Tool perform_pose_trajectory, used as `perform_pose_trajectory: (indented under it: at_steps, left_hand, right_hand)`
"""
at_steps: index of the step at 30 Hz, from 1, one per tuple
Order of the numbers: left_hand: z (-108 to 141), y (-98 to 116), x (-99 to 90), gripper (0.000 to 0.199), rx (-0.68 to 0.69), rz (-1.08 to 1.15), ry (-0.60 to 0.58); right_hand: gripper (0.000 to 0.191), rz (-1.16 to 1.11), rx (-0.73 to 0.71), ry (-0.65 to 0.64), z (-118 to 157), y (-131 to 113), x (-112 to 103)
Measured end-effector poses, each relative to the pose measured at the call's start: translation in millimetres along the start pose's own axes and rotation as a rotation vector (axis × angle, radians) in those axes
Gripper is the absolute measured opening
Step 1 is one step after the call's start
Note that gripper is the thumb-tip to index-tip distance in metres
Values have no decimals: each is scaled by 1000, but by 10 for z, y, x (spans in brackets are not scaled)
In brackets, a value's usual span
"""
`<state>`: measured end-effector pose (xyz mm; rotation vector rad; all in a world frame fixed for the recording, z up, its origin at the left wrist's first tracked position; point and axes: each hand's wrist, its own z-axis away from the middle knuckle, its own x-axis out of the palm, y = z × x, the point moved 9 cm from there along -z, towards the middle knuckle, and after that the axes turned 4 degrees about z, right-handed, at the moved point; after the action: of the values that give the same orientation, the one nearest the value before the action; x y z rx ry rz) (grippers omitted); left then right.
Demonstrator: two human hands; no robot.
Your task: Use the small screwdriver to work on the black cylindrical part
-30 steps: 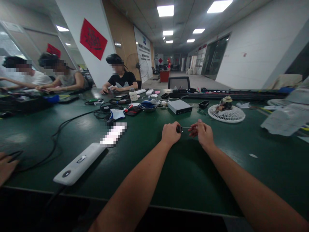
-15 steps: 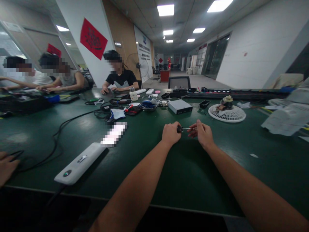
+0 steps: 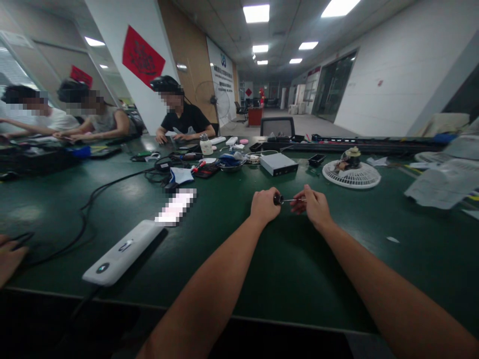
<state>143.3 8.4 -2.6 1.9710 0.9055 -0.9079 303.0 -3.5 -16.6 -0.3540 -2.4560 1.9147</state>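
Observation:
Both my hands are raised a little above the dark green workbench [image 3: 322, 269], with a small metal tool [image 3: 290, 200] held between them. It has a thin shiny shaft and a dark round end. My left hand [image 3: 265, 206] grips the dark end, which is partly hidden by my fingers. My right hand [image 3: 313, 206] pinches the far end of the shaft between its fingertips. The tool's exact kind is too small to tell.
Ahead stand a silver metal box [image 3: 279, 164] and a white fan guard [image 3: 352, 177] carrying a small motor. A white oblong device [image 3: 121, 252] and black cables [image 3: 112, 184] lie left. Loose papers [image 3: 445, 183] lie right. Several co-workers [image 3: 183, 112] sit beyond; another person's hand [image 3: 9, 257] rests at left.
The whole view has shifted slightly as my head moved. My hands and the tool stay in nearly the same place and the same grip.

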Motion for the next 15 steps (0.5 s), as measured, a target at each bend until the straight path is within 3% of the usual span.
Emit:
perform_pose_trajectory:
  at_steps: [9,12,15]
  left_hand:
    - [-5,10,24,21,10,17,-2]
    - [-5,2,18,23,1,20,1]
    - [-5,7,10,25,-7,19,2]
  right_hand:
    - [70,154,-88,287,9,-108,-370]
    - [59,278,-96,275,-33,-88,-398]
    - [33,457,-80,164,-85,16,-317]
